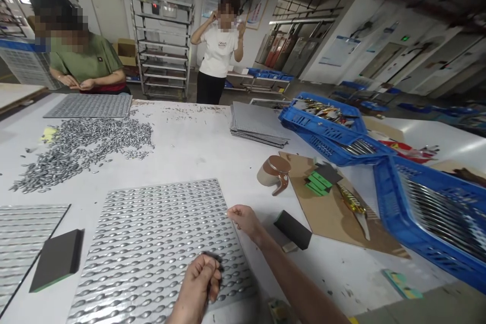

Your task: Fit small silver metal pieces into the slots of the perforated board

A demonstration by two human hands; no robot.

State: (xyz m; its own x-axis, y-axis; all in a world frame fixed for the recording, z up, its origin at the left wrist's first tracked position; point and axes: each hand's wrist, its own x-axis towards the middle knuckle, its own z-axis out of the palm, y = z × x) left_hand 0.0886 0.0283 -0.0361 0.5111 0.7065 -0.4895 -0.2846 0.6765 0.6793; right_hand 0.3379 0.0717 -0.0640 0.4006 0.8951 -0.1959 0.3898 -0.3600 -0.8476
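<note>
In front of me lies a flat board [167, 233] covered with rows of small silver almond-shaped pieces. Over its lower right part hovers my left hand [199, 283], fingers curled closed; whatever they hold, if anything, is hidden. My right hand [245, 220] pinches thumb and forefinger together at the board's right edge, near the ends of the rows. I cannot make out what is between those fingertips. Beyond the board's far left corner spreads a loose pile of the same silver pieces [94, 142].
A dark block [56, 258] and another rowed board [26, 248] are at left; a second block [292, 230] is at right. A brown lidded mug [275, 169], stacked boards [258, 121] and blue crates [391, 233] stand farther right. Two people [89, 63] are across the table.
</note>
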